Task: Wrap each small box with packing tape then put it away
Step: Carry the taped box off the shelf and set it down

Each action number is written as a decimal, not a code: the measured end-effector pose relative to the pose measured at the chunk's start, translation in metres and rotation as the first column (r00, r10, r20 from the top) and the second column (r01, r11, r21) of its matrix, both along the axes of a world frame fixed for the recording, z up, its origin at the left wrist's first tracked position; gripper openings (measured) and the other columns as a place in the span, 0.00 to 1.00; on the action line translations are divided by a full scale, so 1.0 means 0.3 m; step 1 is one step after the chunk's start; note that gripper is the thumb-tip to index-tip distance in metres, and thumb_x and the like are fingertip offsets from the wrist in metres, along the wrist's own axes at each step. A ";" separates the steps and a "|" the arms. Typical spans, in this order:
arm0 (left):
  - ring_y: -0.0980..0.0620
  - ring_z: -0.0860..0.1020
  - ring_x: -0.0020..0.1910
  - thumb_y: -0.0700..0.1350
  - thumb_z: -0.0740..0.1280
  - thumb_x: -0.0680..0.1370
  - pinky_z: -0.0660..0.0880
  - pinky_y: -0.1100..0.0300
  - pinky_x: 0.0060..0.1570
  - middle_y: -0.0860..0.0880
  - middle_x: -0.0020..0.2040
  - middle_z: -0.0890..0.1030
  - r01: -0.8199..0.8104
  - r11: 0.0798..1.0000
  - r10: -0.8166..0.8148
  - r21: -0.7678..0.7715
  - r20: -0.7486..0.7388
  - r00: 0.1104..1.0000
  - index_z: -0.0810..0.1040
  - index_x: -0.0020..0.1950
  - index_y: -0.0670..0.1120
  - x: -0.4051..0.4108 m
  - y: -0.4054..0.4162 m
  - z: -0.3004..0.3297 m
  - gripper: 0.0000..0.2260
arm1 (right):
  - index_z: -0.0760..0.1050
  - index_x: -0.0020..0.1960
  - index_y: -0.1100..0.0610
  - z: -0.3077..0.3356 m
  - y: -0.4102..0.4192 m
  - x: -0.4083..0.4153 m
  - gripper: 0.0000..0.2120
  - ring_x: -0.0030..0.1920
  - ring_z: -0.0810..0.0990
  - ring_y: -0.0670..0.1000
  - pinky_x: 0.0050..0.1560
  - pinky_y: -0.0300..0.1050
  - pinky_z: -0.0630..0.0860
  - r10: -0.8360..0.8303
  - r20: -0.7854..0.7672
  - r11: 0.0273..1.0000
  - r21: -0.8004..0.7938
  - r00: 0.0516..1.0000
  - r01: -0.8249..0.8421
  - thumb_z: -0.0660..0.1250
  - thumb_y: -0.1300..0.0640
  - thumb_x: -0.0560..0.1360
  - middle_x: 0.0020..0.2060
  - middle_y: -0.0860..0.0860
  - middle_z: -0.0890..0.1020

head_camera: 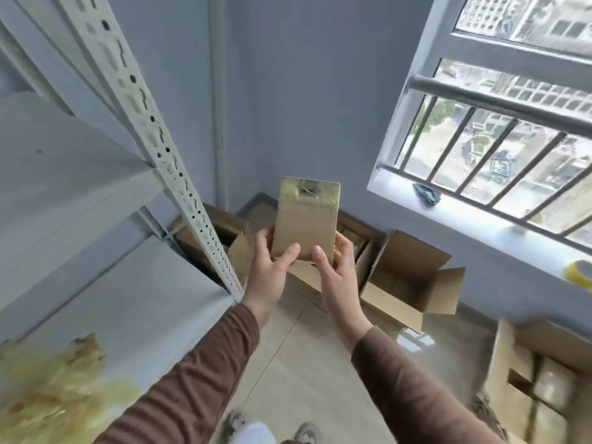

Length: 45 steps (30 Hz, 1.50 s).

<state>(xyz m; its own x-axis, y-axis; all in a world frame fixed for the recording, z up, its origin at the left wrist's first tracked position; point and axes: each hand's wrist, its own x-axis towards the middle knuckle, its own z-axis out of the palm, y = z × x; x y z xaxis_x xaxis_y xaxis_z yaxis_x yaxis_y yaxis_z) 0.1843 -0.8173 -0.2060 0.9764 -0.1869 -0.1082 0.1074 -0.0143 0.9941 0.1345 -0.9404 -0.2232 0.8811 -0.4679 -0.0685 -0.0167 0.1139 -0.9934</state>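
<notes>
I hold a small flat cardboard box (306,219) upright in front of me, above the floor. Shiny yellowish packing tape covers its top end. My left hand (270,265) grips its lower left corner, thumb on the front face. My right hand (336,265) grips the lower right corner the same way. A roll of yellow packing tape (579,273) lies on the window sill at the right edge.
A white metal shelving unit (166,161) stands at my left, with crumpled yellowish tape (54,389) on its lower shelf. Open cardboard cartons (413,283) sit on the floor ahead, another carton of small boxes (541,376) at lower right. A dark object (426,193) lies on the sill.
</notes>
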 end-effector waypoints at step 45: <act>0.46 0.65 0.78 0.58 0.66 0.82 0.61 0.47 0.78 0.45 0.80 0.65 0.134 0.988 0.005 0.081 -0.872 0.489 0.54 0.84 0.46 0.417 -1.766 -1.844 0.36 | 0.71 0.73 0.54 -1.822 -1.657 0.346 0.21 0.64 0.78 0.54 0.63 0.49 0.74 -0.206 -0.711 0.857 0.202 0.673 0.475 0.69 0.56 0.81 0.63 0.52 0.81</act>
<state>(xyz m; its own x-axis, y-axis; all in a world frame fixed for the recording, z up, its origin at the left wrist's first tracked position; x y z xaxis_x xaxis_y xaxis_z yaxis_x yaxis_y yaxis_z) 0.3093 -1.3473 -0.7593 0.3593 -0.1623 -0.9190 0.9074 -0.1692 0.3847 0.2383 -1.4374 -0.7697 0.3317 -0.5495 -0.7668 -0.5207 0.5712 -0.6345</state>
